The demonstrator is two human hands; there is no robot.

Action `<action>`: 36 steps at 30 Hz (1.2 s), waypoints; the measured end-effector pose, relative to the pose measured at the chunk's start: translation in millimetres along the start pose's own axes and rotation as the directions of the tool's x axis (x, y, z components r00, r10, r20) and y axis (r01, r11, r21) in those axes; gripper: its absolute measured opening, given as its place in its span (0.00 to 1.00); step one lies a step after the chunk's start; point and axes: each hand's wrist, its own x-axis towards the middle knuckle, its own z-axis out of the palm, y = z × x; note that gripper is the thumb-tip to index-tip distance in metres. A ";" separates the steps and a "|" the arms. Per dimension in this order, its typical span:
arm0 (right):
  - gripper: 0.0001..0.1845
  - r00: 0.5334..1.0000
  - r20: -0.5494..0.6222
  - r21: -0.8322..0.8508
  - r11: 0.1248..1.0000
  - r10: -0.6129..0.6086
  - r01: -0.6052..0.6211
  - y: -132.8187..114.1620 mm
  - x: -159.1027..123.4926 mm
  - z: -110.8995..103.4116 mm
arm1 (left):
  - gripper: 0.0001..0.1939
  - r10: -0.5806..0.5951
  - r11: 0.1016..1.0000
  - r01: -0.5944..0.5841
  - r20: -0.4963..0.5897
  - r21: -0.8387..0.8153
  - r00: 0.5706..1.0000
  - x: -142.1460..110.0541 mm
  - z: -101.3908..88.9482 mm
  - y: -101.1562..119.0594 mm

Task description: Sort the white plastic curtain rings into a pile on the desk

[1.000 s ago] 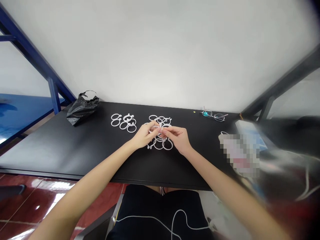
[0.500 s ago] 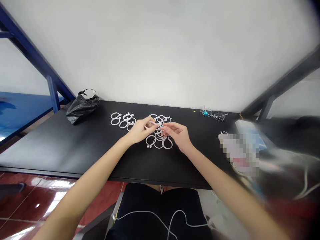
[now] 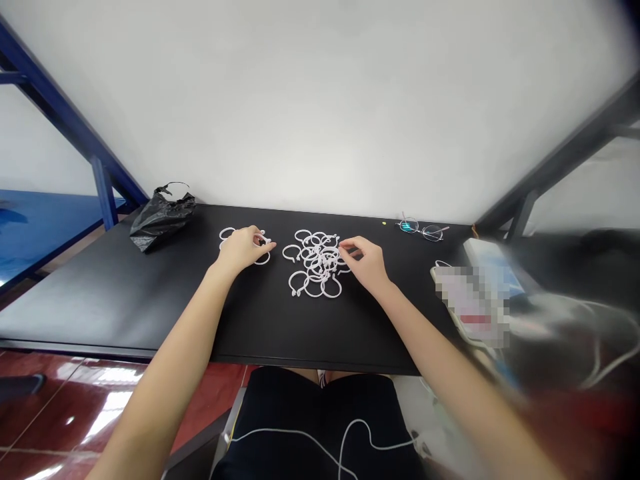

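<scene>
Left of the ring pile (image 3: 325,257), your left hand (image 3: 243,248) has reached the smaller group (image 3: 263,263), probably adding one; its grip I cannot tell.

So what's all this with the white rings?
A person's left hand is over a small group of white rings on a black table, and their right hand is at the right edge of a bigger pile. I can't tell whether either hand grips one. A black bag lies farther left; eyeglasses lie back right.
</scene>
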 end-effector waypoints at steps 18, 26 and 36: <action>0.06 0.987 0.108 -0.053 0.992 0.117 -0.112 3.1 -4.9 8.1 | 0.15 0.134 0.989 -0.142 -0.200 -0.028 0.971 -2.8 3.5 5.7; 0.06 0.995 0.031 -0.029 0.996 0.090 -0.089 -0.2 -5.0 9.3 | 0.09 0.570 0.769 -0.559 -0.065 -0.309 0.819 -19.6 23.2 38.2; 0.06 0.998 -0.024 0.025 0.998 0.059 -0.059 -16.0 -7.9 9.6 | 0.31 0.616 0.709 -0.585 -0.057 -0.394 0.785 -37.3 37.0 58.1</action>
